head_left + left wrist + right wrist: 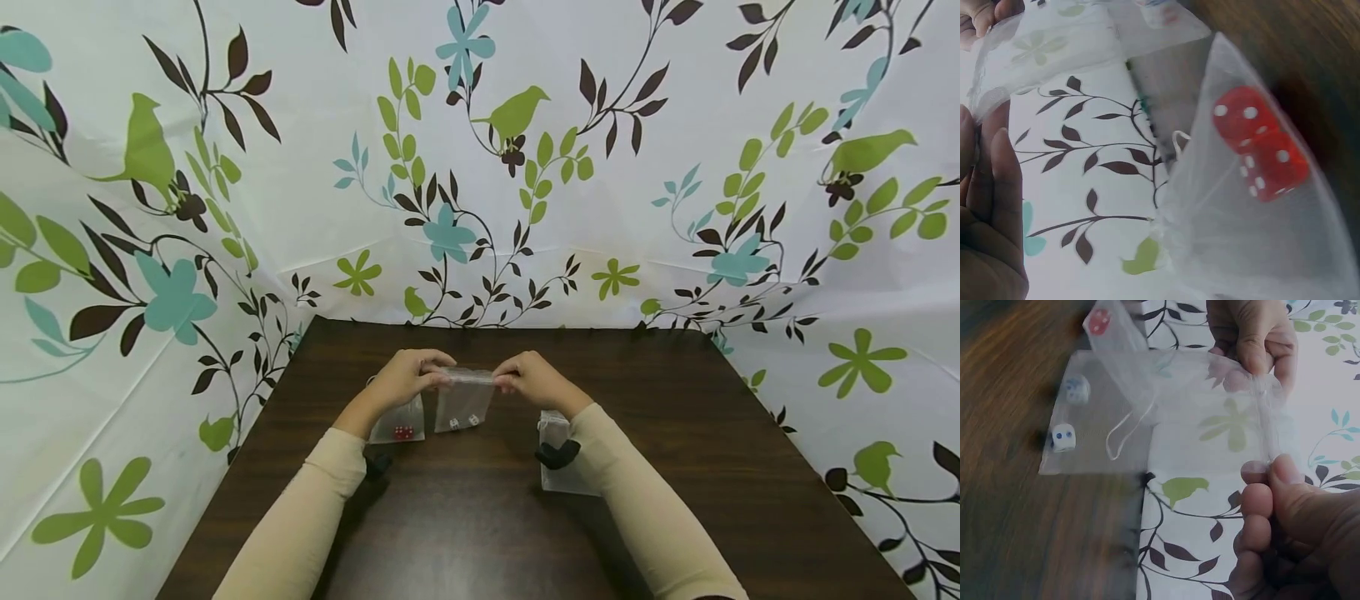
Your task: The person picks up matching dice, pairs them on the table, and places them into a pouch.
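My left hand (403,379) pinches one top corner of a sheer white drawstring pouch (461,398), and my right hand (536,382) pinches the other. The pouch hangs stretched between them, mouth edge up. Two white dice (1064,437) with blue dots lie at its bottom, apart from each other. Left of it, beneath my left wrist, is another sheer pouch (411,414) with red dice (1266,150) inside, white-dotted and side by side. A thin white cord loop (1116,440) shows by the two pouches in the right wrist view.
A further sheer pouch (566,479) lies on the dark wooden table (480,517), partly under my right forearm. Black wrist pieces (557,455) show below both wrists. Printed cloth (480,150) with leaves and birds hangs behind the table and along its sides.
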`<act>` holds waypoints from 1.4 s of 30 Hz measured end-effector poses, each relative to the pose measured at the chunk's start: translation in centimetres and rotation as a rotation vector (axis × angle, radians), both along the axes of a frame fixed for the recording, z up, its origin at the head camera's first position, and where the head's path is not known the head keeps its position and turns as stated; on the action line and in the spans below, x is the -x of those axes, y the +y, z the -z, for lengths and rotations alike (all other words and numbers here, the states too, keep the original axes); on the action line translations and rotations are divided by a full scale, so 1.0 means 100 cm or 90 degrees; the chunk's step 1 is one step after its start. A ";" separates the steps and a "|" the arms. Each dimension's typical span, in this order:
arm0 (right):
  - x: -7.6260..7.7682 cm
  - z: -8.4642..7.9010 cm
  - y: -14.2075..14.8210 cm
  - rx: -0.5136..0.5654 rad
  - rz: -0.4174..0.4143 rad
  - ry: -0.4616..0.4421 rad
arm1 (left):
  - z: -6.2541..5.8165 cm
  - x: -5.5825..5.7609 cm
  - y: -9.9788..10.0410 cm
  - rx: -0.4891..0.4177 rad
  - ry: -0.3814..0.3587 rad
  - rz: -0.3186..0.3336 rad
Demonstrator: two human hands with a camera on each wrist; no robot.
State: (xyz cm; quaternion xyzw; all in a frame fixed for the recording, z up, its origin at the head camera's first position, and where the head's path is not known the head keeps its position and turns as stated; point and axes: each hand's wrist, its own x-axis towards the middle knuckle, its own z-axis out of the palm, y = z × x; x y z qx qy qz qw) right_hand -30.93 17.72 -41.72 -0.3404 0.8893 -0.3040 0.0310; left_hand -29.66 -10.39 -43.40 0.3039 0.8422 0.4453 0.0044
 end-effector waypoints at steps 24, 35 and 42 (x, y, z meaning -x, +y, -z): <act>0.049 0.029 0.007 0.072 0.079 -0.123 | 0.018 0.040 -0.002 -0.101 -0.135 -0.078; 0.065 0.034 0.006 0.103 0.110 -0.162 | 0.021 0.055 -0.004 -0.132 -0.189 -0.113; 0.070 0.037 0.010 0.090 0.120 -0.167 | 0.026 0.059 -0.007 -0.145 -0.229 -0.132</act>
